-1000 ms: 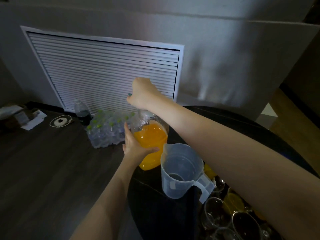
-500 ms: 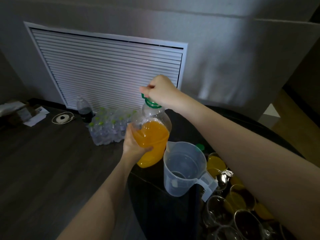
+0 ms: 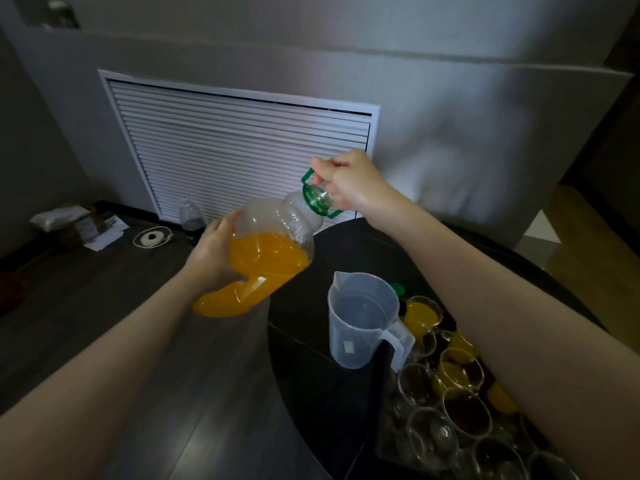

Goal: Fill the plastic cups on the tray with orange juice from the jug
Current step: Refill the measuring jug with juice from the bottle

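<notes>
Jug [image 3: 362, 318] stands empty on the table [image 3: 311, 375], below and right of the bottle [image 3: 263, 258]. The bottle tilts, neck up-right; left hand [image 3: 211, 258] grips its body, right hand [image 3: 349, 181] pinches the green handle [image 3: 308, 178].

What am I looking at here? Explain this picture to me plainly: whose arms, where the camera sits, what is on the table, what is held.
There is no machine: a person wears a camera on the head, looking forward and down. The left hand holds the body of a big clear bottle, tilted and partly full of orange juice. The right hand grips the green handle at the bottle's open neck. On the dark round table stands an empty-looking plastic jug. Beside it a tray holds clear cups, a few with juice, others empty. A green cap lies behind the jug.
</notes>
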